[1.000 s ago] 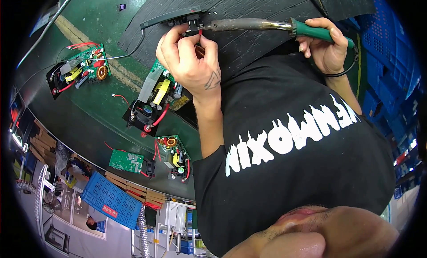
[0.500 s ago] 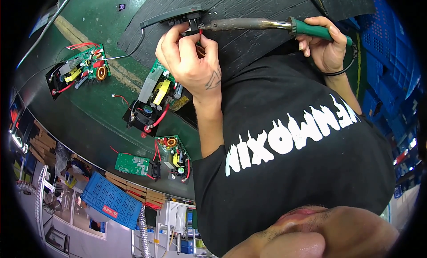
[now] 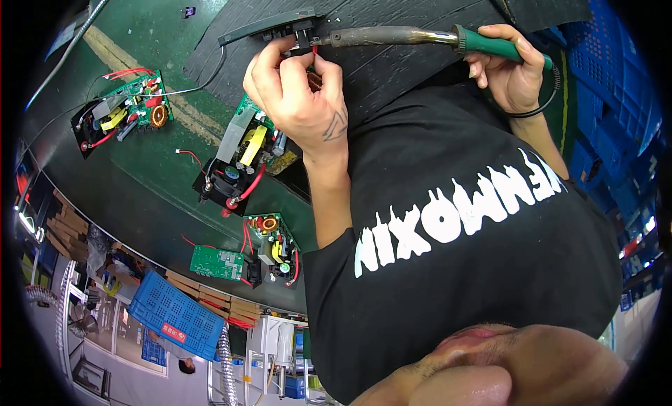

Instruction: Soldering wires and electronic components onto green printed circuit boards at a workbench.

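My right hand point(image 3: 516, 71) is closed around the green handle of a soldering iron point(image 3: 395, 36). Its long metal barrel points left, with the tip at the terminals on the back of a black panel point(image 3: 269, 26). My left hand point(image 3: 297, 101) is closed just below those terminals, thumb and forefinger pinching a short red wire point(image 3: 316, 50). Other fingers of that hand rest against the black part on the panel and hide some of it. Partly behind my left hand lies a circuit board point(image 3: 248, 143) with yellow and black parts.
On the green bench are another populated board point(image 3: 133, 112) at far left, a third point(image 3: 276, 248) nearer, and a small green board point(image 3: 217, 262) with red wires. A black mat point(image 3: 413, 66) lies under the iron. Blue crates point(image 3: 609, 77) stand at right.
The small green board and its black part have shifted slightly right and down. A person's head has appeared in the background at lower left. My hands and the soldering iron are almost unmoved.
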{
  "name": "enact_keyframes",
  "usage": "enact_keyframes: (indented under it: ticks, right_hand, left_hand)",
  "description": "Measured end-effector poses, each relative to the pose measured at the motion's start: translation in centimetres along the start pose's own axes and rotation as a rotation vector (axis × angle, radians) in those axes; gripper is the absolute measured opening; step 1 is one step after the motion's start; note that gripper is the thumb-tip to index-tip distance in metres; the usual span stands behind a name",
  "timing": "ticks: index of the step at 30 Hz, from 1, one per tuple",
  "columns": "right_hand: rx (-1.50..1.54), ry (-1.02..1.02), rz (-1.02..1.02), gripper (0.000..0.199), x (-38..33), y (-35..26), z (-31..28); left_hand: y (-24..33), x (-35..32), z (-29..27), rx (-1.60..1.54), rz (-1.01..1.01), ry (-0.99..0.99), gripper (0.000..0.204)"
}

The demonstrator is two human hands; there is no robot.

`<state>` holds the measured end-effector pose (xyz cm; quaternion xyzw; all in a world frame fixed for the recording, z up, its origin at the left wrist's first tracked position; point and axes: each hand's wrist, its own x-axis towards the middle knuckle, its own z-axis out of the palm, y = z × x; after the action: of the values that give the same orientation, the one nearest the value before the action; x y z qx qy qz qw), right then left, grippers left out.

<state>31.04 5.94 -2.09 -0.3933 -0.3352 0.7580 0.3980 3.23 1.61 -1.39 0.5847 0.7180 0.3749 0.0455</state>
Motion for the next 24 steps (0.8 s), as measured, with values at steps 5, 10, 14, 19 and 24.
enact_keyframes:
  ticks: [5,10,14,19,24]
  right_hand:
    - [-0.004,-0.014,-0.005,0.053,0.05,0.09,-0.08]
    - [-0.015,-0.008,-0.006,0.052,0.09,0.19,-0.15]
    - [-0.009,-0.02,-0.008,0.051,0.22,0.31,-0.29]
    - [-0.01,-0.017,0.001,0.051,0.2,0.32,-0.25]
    - [-0.01,-0.026,-0.02,0.05,0.25,0.35,-0.29]
  left_hand:
    - [-0.02,-0.04,-0.09,0.009,-0.001,-0.002,0.015]
    - [-0.1,-0.11,-0.04,0.01,-0.003,-0.001,0.015]
    - [0.0,-0.04,0.01,0.001,-0.004,0.003,0.015]
    - [-0.12,-0.09,0.0,0.006,0.002,0.001,0.015]
    - [-0.1,-0.05,0.03,0.006,0.005,0.004,0.014]
